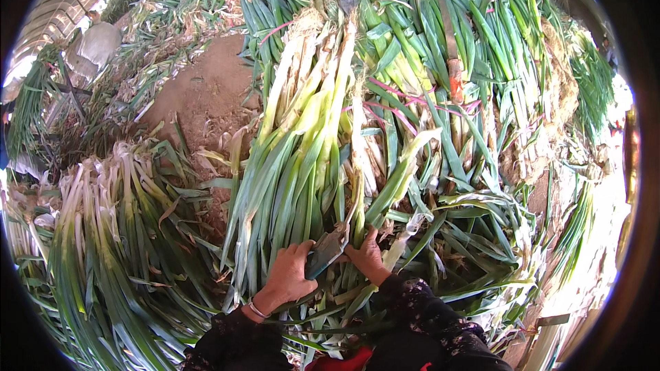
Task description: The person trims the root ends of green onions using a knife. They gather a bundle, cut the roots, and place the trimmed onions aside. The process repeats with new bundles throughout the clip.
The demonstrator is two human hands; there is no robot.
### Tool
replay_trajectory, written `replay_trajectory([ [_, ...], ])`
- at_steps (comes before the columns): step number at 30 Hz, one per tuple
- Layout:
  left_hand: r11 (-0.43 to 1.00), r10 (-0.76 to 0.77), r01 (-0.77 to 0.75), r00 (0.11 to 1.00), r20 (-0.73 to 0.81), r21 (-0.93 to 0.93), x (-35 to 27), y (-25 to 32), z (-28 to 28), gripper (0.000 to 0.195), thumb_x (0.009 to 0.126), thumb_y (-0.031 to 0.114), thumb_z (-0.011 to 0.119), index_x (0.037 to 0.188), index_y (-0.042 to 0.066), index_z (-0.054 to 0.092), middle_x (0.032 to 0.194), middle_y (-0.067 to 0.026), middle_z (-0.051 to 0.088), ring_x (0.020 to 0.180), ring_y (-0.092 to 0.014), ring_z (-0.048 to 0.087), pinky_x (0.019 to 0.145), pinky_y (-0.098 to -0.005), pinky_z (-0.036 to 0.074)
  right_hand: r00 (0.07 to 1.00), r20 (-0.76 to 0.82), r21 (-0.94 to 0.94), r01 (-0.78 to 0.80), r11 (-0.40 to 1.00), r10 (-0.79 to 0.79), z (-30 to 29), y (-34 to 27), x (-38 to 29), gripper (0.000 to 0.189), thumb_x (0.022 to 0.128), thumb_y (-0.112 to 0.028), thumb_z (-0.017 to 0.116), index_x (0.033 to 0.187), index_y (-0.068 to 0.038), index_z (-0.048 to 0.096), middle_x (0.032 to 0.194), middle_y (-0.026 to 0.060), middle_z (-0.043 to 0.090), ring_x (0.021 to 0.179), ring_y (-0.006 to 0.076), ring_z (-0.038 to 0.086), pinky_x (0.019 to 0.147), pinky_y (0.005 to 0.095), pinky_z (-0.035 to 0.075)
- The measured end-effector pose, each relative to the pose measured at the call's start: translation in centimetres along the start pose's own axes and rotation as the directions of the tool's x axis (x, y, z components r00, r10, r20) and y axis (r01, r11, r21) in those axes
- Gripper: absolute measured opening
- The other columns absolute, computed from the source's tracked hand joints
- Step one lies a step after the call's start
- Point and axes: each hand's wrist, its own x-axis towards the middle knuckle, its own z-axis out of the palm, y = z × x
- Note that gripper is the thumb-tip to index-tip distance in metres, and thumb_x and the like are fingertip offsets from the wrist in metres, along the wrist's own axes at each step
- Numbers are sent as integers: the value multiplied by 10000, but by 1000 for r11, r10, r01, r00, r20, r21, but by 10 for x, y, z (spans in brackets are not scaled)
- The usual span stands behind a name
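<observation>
My left hand (290, 274), with a silver bracelet at the wrist, grips a broad, grey-green leaf (326, 253), seemingly of a green onion. Close to its right, my right hand (369, 255) is closed around the leafy part of a long green onion (357, 165), whose roots point away from me. To the left of that stalk lies a heap of large green onions (304, 129), white shanks and roots at the far end, leaves toward me. A loose, pale-green stalk (407, 170) slants beside my right hand. The fingertips of both hands are partly hidden.
A knife (452, 69) with a brown blade and orange-red handle rests on onion bundles tied with pink strips (394, 87). Another onion pile (103, 216) lies at left. Bare soil (206, 82) shows behind it. Stripped leaves (474, 237) cover the ground at right.
</observation>
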Motion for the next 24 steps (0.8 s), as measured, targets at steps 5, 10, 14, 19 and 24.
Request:
replay_trajectory([
  [5,987,48,-37,996,-71,159,11,10,-11,696,562,117,714,1212,21,485,958,-169,528,892,-375,508,821,-448,416,972,233,369,-101,924,14,-29,-70,-18,513,858,-135,615,1293,-34,364,1065,201,512,993,328,571,791,336,530],
  [10,971,6,0,1000,-27,240,8,6,-4,690,574,115,722,1219,47,488,968,-175,550,898,-401,517,776,-470,451,722,197,-231,692,684,-663,-29,-54,-6,288,943,-114,471,1217,-23,477,1076,98,532,936,173,559,801,300,519],
  [14,963,-54,46,998,23,265,2,-1,-2,691,577,126,738,1222,82,493,973,-157,567,903,-402,536,734,-473,482,948,207,418,137,898,-241,-19,-69,-10,272,981,-174,438,1202,-17,468,1025,66,585,906,129,587,766,270,533],
  [19,967,-61,52,998,32,249,-2,0,-7,671,556,142,744,1184,86,516,936,-141,576,878,-385,567,725,-464,486,886,96,281,412,866,-453,-14,-48,-2,255,964,-183,459,1166,-27,473,971,61,581,807,120,594,702,248,521],
  [24,983,-46,35,997,57,180,-22,-10,-3,631,556,153,742,1148,86,536,893,-144,589,841,-386,591,704,-464,487,976,216,530,-101,842,-19,-28,-69,-4,270,950,-200,488,1164,-35,473,942,50,547,858,126,553,709,254,466],
])
